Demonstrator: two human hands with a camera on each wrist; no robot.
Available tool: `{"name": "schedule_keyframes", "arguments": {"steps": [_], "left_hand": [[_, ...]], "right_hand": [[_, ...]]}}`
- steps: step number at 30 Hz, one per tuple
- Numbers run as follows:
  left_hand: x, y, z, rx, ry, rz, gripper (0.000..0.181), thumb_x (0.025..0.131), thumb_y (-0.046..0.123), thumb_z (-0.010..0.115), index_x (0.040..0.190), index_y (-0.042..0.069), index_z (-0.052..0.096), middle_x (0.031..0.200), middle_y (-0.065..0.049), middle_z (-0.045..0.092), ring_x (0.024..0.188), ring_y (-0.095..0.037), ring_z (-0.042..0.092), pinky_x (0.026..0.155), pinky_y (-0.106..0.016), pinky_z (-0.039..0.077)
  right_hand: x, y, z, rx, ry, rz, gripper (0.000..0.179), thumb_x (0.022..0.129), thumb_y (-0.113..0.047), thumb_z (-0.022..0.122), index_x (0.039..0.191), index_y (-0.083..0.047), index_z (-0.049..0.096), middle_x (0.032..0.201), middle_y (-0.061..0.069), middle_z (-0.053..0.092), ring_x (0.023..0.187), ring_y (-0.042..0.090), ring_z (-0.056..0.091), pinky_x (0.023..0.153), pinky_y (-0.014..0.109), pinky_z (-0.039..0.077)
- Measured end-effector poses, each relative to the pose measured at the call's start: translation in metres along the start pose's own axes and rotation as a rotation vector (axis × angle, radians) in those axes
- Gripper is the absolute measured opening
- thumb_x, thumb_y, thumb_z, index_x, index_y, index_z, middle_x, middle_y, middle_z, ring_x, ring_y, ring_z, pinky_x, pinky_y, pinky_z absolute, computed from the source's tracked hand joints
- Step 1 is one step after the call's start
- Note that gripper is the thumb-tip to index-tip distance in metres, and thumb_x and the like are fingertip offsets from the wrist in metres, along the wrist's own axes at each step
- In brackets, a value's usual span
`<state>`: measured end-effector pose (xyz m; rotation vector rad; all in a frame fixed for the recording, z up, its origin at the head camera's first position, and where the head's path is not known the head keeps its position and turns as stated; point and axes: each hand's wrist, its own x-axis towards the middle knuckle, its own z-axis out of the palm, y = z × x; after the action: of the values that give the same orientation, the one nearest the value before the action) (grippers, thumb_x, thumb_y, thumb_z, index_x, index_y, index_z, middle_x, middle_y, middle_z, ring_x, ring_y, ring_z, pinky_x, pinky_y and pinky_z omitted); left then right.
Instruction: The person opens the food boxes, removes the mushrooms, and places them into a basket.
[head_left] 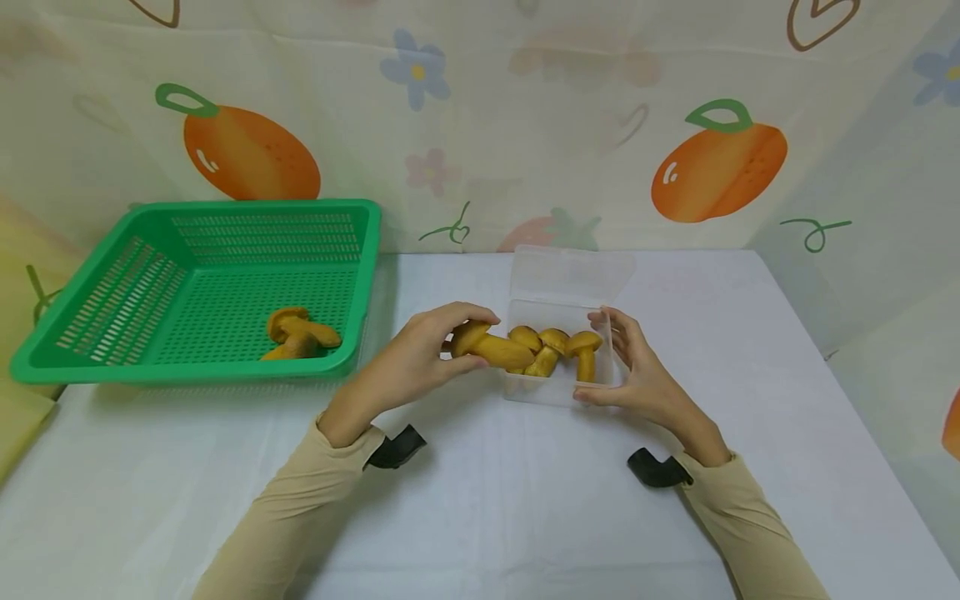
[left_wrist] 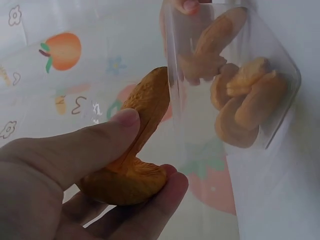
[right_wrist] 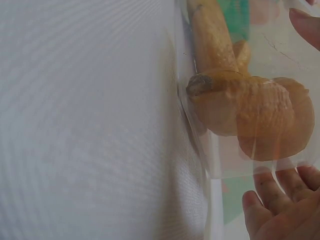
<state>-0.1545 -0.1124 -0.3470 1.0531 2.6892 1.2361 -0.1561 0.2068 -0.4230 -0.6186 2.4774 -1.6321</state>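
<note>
My left hand [head_left: 405, 362] pinches a brown mushroom [head_left: 504, 352] between thumb and fingers, its stem pointing right over the left side of a clear plastic box [head_left: 551, 395]. In the left wrist view, the held mushroom [left_wrist: 150, 100] has its cap down among the fingers and its stem tip by the box wall. Several mushrooms [head_left: 587, 357] lie inside the box, whose lid [head_left: 566, 271] is folded back. My right hand [head_left: 645, 375] grips the box's right side, thumb at the front corner and fingers at the back. Through the clear wall, the right wrist view shows mushrooms [right_wrist: 265, 115] close to those fingers.
A green plastic basket [head_left: 187, 372] stands on the left with a few mushrooms [head_left: 300, 333] in its front right corner. White cloth covers the table [head_left: 480, 517]. Behind it hangs a fruit-patterned curtain [head_left: 480, 125]. Black pieces [head_left: 397, 447] stick out at both cuffs.
</note>
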Motion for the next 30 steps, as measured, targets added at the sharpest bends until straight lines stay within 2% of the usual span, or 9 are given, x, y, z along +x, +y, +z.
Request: {"name": "schedule_keyframes", "arguments": {"steps": [8, 15, 23, 26, 30], "left_hand": [[-0.009, -0.003, -0.011, 0.013, 0.059, -0.009, 0.044, 0.084, 0.006, 0.077, 0.125, 0.006, 0.061, 0.120, -0.009, 0.067, 0.090, -0.017, 0.058, 0.076, -0.031, 0.057], [-0.017, -0.009, -0.027, 0.023, 0.125, -0.040, 0.045, 0.084, 0.004, 0.077, 0.125, 0.005, 0.060, 0.119, -0.011, 0.067, 0.093, -0.020, 0.061, 0.080, -0.036, 0.061], [-0.028, -0.014, -0.045, 0.044, 0.205, -0.082, 0.046, 0.081, 0.002, 0.079, 0.124, 0.005, 0.062, 0.116, -0.010, 0.068, 0.095, -0.017, 0.061, 0.079, -0.034, 0.060], [-0.032, -0.017, -0.048, 0.056, 0.228, -0.098, 0.047, 0.080, 0.001, 0.080, 0.123, 0.006, 0.063, 0.116, -0.010, 0.068, 0.094, -0.016, 0.060, 0.078, -0.029, 0.060], [-0.038, -0.021, -0.053, 0.085, 0.276, -0.101, 0.047, 0.079, 0.001, 0.080, 0.123, 0.005, 0.064, 0.116, -0.010, 0.069, 0.093, -0.012, 0.058, 0.075, -0.014, 0.055]], "right_hand": [[0.000, 0.001, 0.000, -0.003, -0.001, -0.002, 0.110, 0.069, -0.002, 0.088, 0.153, -0.010, 0.017, 0.154, 0.017, 0.032, 0.147, 0.036, 0.028, 0.122, 0.058, 0.016], [0.000, 0.001, 0.001, -0.007, 0.002, -0.005, 0.110, 0.069, -0.002, 0.088, 0.153, -0.010, 0.017, 0.153, 0.019, 0.032, 0.146, 0.036, 0.028, 0.122, 0.059, 0.015], [0.000, 0.001, 0.000, -0.006, 0.001, -0.011, 0.111, 0.069, -0.001, 0.088, 0.154, -0.010, 0.017, 0.153, 0.019, 0.031, 0.146, 0.036, 0.028, 0.121, 0.059, 0.015], [0.000, 0.001, 0.000, -0.005, 0.001, -0.012, 0.111, 0.069, -0.001, 0.088, 0.154, -0.011, 0.016, 0.153, 0.020, 0.031, 0.146, 0.036, 0.028, 0.121, 0.059, 0.015], [0.000, 0.002, 0.001, -0.005, 0.000, -0.009, 0.111, 0.069, -0.001, 0.087, 0.154, -0.010, 0.016, 0.154, 0.019, 0.031, 0.146, 0.036, 0.028, 0.121, 0.059, 0.015]]}}
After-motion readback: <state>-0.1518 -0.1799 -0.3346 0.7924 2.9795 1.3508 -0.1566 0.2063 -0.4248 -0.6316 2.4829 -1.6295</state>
